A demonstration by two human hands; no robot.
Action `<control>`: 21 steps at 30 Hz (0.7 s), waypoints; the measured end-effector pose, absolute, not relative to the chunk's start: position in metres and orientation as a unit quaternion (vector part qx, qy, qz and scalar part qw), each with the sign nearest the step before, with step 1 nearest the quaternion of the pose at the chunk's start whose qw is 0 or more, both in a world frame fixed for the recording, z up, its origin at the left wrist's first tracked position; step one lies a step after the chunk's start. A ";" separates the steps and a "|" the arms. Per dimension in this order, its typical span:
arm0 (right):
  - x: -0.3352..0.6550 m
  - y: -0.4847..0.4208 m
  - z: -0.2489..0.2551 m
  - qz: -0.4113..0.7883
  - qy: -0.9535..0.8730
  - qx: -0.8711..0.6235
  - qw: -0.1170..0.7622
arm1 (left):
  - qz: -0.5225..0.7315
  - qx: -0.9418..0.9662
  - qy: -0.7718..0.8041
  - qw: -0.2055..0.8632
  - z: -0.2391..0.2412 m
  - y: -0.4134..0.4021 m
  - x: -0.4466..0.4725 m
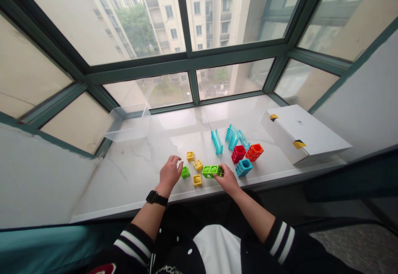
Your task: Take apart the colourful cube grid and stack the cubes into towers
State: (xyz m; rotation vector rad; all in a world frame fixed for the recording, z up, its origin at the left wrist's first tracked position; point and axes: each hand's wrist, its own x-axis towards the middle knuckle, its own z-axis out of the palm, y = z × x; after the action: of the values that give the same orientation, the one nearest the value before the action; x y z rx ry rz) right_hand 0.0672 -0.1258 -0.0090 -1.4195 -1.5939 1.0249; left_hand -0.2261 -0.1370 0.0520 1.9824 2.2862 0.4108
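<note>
Small plastic blocks lie on a white marble window sill [139,170]. My right hand [228,179] is closed on the right end of a long green block [210,170]. My left hand [170,170], with a black watch on its wrist, has curled fingers resting next to a small green block [185,172]. Three yellow blocks [197,165] lie between the two hands. Farther right stand a red block [238,153], an orange block [254,152] and a blue block [244,167]. Behind them lie teal curved track pieces [217,141].
A clear plastic bin [129,122] stands at the back left of the sill. A white cardboard box [303,135] with yellow tape lies at the right. Window panes enclose the sill on three sides. The sill's front edge runs just below my hands.
</note>
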 end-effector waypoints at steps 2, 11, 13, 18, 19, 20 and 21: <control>0.068 -0.128 -0.005 0.404 -0.628 -0.549 0.375 | 0.126 0.653 0.746 0.046 0.054 -0.108 -0.232; 0.081 -0.142 0.005 0.420 -0.636 -0.522 0.382 | 0.111 0.662 0.734 0.102 0.036 -0.041 -0.248; 0.079 -0.139 0.003 0.424 -0.634 -0.522 0.382 | 0.134 0.657 0.737 0.085 0.041 -0.052 -0.245; 0.048 -0.128 0.005 0.458 -0.629 -0.490 0.393 | 0.247 0.786 0.543 0.164 0.054 -0.117 -0.214; 0.040 -0.127 0.007 0.467 -0.633 -0.474 0.396 | 0.251 0.801 0.510 0.187 0.054 -0.132 -0.208; 0.031 -0.126 0.009 0.475 -0.640 -0.456 0.397 | 0.259 0.800 0.502 0.200 0.053 -0.146 -0.205; 0.024 -0.125 0.011 0.480 -0.646 -0.440 0.398 | 0.272 0.787 0.514 0.206 0.050 -0.159 -0.205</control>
State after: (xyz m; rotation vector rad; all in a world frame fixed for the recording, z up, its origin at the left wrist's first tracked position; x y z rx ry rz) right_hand 0.0241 -0.1248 0.0113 -1.1150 -1.6362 1.2149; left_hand -0.2048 -0.1588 0.0497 2.1940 1.4314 0.7593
